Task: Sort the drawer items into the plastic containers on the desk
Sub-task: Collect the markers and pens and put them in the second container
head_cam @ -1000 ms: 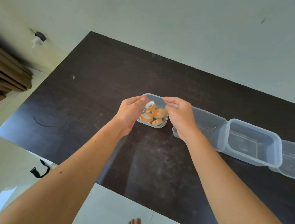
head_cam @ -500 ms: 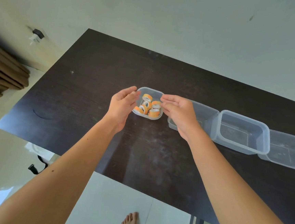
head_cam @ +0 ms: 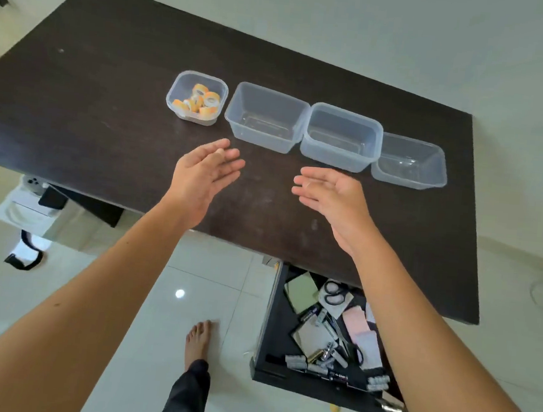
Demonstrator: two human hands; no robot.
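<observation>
1. While both hands hover above the dark counter (head_cam: 107, 119), neither holds anything: the left hand (head_cam: 202, 175) and the right hand (head_cam: 333, 195) are spread with fingers nearly straight, palms turned toward each other, well apart.
2. Four clear tubs stand in a row on the counter beyond the hands.
3. The small tub (head_cam: 197, 96) at the left end holds orange tape rolls (head_cam: 197, 102).
4. The second tub (head_cam: 266, 117), third tub (head_cam: 342, 137) and fourth tub (head_cam: 410, 161) touch one another side by side; nothing shows inside them.
5. Below the counter's near edge, the drawer (head_cam: 271, 347) stands pulled out, partly hidden by the right forearm.
6. In it lie scissors (head_cam: 333, 293), a green pad (head_cam: 301, 290), pink notes (head_cam: 355, 321), and batteries (head_cam: 296, 361) among other small items too jumbled to tell.
7. Bare feet stand on the tiled floor (head_cam: 192, 274).
</observation>
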